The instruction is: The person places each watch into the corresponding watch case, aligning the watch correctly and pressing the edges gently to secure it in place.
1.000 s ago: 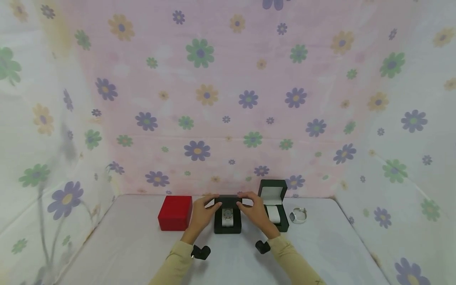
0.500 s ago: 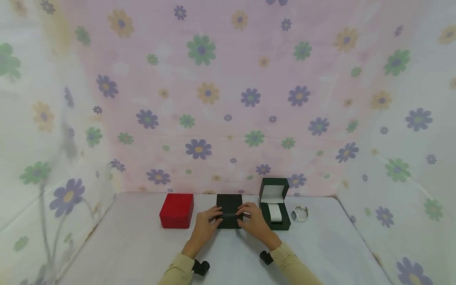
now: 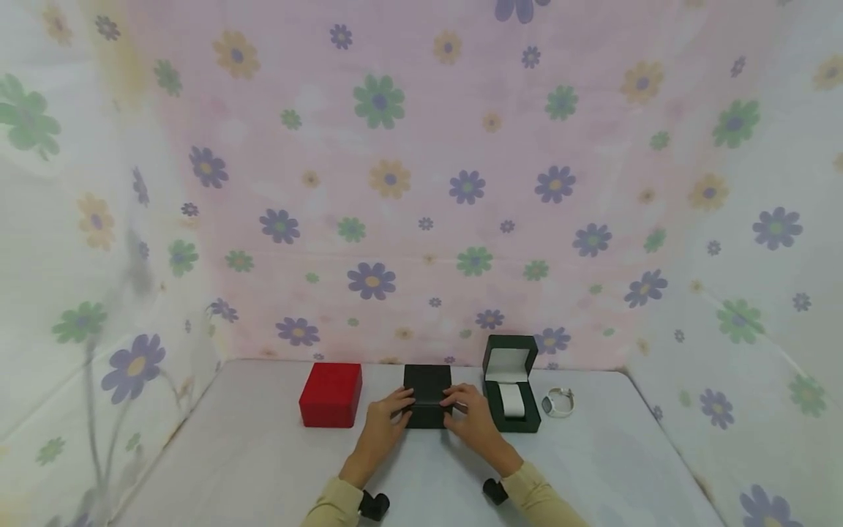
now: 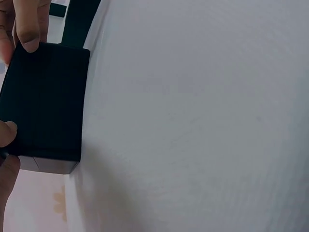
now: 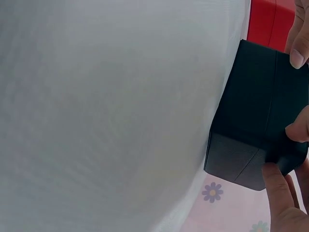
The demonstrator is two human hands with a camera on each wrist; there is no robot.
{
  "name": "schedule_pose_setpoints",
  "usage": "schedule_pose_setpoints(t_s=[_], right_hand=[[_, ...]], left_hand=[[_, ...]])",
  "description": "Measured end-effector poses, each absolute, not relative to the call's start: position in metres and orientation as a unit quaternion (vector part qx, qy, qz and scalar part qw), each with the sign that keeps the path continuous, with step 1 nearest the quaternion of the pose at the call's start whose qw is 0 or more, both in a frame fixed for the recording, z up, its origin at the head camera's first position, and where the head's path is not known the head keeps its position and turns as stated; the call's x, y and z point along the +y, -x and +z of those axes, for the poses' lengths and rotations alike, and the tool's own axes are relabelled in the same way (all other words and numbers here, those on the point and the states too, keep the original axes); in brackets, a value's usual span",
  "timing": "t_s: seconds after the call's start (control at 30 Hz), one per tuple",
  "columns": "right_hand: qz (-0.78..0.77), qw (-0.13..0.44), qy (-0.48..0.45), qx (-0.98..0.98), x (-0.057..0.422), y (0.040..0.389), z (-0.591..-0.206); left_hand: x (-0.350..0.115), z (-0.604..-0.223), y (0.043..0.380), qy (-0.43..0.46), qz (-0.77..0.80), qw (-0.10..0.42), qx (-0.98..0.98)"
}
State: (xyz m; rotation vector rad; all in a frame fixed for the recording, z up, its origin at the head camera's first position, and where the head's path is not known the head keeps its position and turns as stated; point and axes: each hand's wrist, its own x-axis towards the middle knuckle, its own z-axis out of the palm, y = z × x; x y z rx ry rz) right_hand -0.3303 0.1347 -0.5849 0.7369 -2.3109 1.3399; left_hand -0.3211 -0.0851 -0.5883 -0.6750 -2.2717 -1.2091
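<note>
A black watch box stands with its lid down between my two hands. My left hand holds its left side, fingertips on the lid's edge and thumb at the front. On the opposite side my right hand grips it the same way. The left wrist view shows the front face of the box up close, with the thumbs against it. In the right wrist view the seam between lid and base crosses the box. Whatever lies inside is hidden.
To the left sits a red box, its lid down. Right of the black box, a dark green watch box stands open with a white cushion in it. Beyond that a white watch lies on the white-covered table. Flowered cloth hangs behind.
The black box's lid has come down over the watch on its cushion. Both hands have moved from the raised lid's top corners down to the box's sides.
</note>
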Motion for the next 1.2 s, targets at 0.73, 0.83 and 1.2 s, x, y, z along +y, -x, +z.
schedule_pose_setpoints(t_s=[0.73,0.83,1.2], right_hand=[[0.399,0.014,-0.273,-0.875,0.153,0.288,-0.558],[0.406,0.006,-0.27,-0.873,0.157,0.277,-0.557],[0.438,-0.029,-0.231,-0.868,0.177,0.235,-0.569]], left_hand=[[-0.098,-0.567,0.297,0.269,-0.425,0.119,-0.856],[-0.098,-0.567,0.288,0.265,-0.438,0.12,-0.851],[-0.084,-0.573,0.256,0.285,-0.501,0.06,-0.815]])
